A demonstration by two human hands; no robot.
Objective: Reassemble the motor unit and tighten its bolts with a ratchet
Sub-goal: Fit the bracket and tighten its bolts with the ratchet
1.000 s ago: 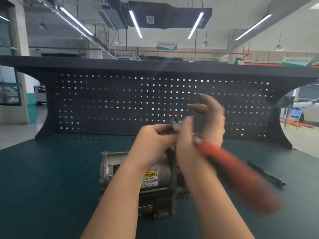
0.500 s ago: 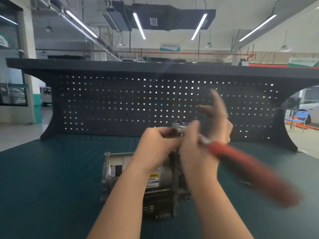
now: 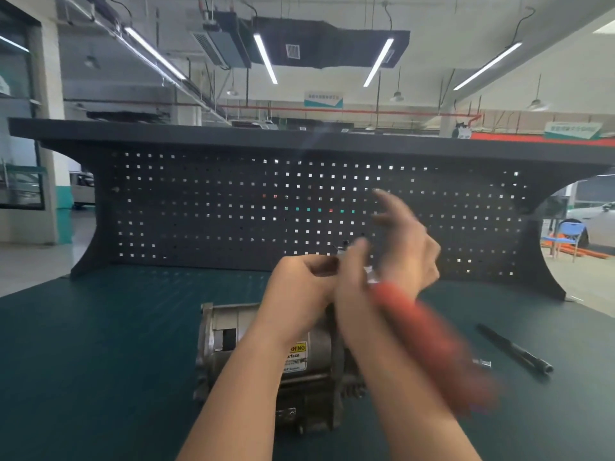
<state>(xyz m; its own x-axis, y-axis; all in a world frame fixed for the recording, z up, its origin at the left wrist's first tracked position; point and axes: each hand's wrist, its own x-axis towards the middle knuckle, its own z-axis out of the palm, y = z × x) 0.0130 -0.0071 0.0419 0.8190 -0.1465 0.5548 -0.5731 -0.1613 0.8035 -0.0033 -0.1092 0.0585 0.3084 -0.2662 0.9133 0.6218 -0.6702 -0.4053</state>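
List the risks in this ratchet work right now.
1. The right hand has its fingers splayed, so its hold on the red-handled ratchet looks loose; it might slip.
2. A small loose bolt and a black rod lie on the green mat near the handle and might get knocked.

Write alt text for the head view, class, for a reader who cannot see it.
Two bare hands, left hand and right hand, meet above a grey metal motor unit on a dark green bench mat, working a blurred red-handled ratchet. A slim black rod lies to the right.
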